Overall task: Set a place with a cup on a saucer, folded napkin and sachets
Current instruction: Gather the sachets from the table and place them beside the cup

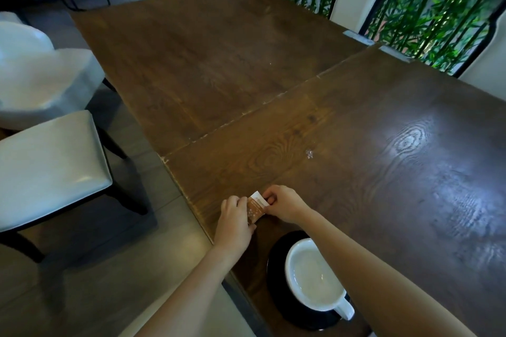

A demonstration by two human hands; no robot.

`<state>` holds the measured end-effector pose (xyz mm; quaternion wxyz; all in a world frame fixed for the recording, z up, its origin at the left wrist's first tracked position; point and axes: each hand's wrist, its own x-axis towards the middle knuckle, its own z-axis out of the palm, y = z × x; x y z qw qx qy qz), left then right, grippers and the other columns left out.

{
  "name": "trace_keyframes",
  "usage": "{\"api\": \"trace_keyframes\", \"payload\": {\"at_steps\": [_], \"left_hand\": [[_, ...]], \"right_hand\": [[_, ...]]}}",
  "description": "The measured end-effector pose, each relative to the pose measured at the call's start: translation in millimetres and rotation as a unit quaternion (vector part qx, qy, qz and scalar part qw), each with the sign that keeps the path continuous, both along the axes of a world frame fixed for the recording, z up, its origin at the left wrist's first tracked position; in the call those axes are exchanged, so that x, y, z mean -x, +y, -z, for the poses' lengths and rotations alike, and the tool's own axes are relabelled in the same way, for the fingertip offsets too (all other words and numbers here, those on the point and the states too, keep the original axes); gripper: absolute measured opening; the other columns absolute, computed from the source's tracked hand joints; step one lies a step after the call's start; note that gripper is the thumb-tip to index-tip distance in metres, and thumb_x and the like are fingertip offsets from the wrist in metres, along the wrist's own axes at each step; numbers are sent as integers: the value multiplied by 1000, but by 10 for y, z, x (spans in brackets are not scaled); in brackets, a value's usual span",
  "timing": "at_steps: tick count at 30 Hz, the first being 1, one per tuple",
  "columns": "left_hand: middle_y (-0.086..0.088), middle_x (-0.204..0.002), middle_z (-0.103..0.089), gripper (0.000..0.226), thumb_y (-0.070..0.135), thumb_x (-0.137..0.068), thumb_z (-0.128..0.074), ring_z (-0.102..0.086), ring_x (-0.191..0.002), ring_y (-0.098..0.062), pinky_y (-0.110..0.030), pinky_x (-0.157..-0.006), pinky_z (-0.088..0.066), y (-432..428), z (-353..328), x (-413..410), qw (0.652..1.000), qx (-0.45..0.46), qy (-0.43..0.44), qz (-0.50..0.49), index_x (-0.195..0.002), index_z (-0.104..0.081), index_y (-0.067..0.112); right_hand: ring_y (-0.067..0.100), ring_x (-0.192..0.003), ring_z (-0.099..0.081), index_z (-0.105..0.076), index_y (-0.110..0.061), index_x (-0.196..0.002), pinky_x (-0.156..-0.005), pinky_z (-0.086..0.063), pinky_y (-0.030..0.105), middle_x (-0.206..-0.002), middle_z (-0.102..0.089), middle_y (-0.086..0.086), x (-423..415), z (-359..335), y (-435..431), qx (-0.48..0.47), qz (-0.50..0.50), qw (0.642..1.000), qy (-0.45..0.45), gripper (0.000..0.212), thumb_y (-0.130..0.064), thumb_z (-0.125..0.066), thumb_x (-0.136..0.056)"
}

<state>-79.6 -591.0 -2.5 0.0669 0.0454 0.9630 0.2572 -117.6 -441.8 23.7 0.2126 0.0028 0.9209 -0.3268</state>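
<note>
Two hands on one paper sachet

Both hands pinch a small brown sachet point(256, 208) with a white end strip, just above the wooden tabletop point(356, 145) near its left edge. Left hand point(235, 220) grips its lower left side, right hand point(282, 203) its upper right corner. Nearer the front edge, a glossy white round cup point(315, 276) with a handle sits on a black saucer point(276, 282). Grain rings show in the dark varnished wood

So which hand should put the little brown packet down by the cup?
Probably the right hand. It pinches the sachet's far end and lies on the same side as the white cup on its black saucer. The left hand sits near the table edge.
</note>
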Motion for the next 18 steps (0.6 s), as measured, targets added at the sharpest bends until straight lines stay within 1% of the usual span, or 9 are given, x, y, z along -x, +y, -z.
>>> {"api": "trace_keyframes", "payload": {"at_steps": [2,4,7,10,14,15,16,17,18], "left_hand": [[0,-130,-45,63,23,-81,-70,-36,-123,-16,-26,-99,-39,-11,-13,-14,1000,3,1,5,-135,-41,14],[-1,-133,-44,69,24,-82,-70,-34,-126,-17,-28,-103,-37,-30,-31,-24,1000,6,-4,11,-140,-35,13],[-3,-138,-40,77,26,-82,-69,-32,-129,-19,-31,-106,-34,-78,-72,-9,999,6,-30,30,-145,-27,12],[-5,-141,-38,83,28,-81,-70,-30,-131,-21,-34,-107,-33,-138,-175,29,996,19,-60,63,-146,-22,13],[-9,-144,-34,87,32,-80,-70,-26,-135,-27,-41,-110,-32,-221,-424,174,984,67,-119,119,-147,-19,13],[-9,-145,-33,87,33,-80,-70,-26,-135,-28,-42,-110,-32,-227,-489,202,979,79,-132,131,-148,-17,14],[-10,-146,-33,88,34,-81,-69,-26,-136,-29,-43,-110,-32,-223,-563,229,976,95,-140,140,-148,-16,15],[-10,-147,-32,87,35,-81,-68,-26,-136,-29,-43,-110,-32,-211,-637,268,973,108,-147,143,-148,-16,15],[-10,-148,-31,85,36,-82,-67,-25,-137,-30,-43,-110,-31,-187,-717,301,972,116,-142,148,-148,-17,14]], "right_hand": [[16,-91,-59,-61,-9,-114,-74,-46,23,-107,-65,8,-2,8,-20,-5,7,1000,-3,34,-18,-67,-81],[17,-94,-59,-60,-10,-116,-73,-44,21,-111,-63,8,-4,17,-28,-15,13,1000,-7,37,-19,-67,-81],[19,-101,-57,-55,-12,-121,-78,-43,23,-118,-57,8,-17,13,-24,-29,20,999,-20,42,-23,-66,-82],[21,-104,-56,-53,-11,-123,-79,-42,24,-120,-56,10,-63,-54,10,-49,28,998,-40,46,-25,-66,-82],[25,-115,-51,-51,-10,-126,-93,-45,32,-127,-54,10,-150,-243,157,-77,44,994,-69,46,-25,-64,-84],[26,-116,-52,-51,-9,-126,-94,-45,34,-127,-55,11,-175,-289,216,-88,43,993,-71,46,-25,-63,-85],[27,-113,-54,-51,-7,-126,-91,-47,34,-123,-56,12,-197,-365,283,-102,42,991,-79,46,-25,-63,-85],[28,-104,-57,-53,-6,-122,-83,-48,34,-114,-58,13,-211,-451,358,-106,45,989,-89,42,-25,-63,-86],[27,-92,-58,-57,-6,-113,-73,-48,32,-101,-57,12,-225,-539,440,-108,40,989,-91,33,-25,-63,-86]]}}
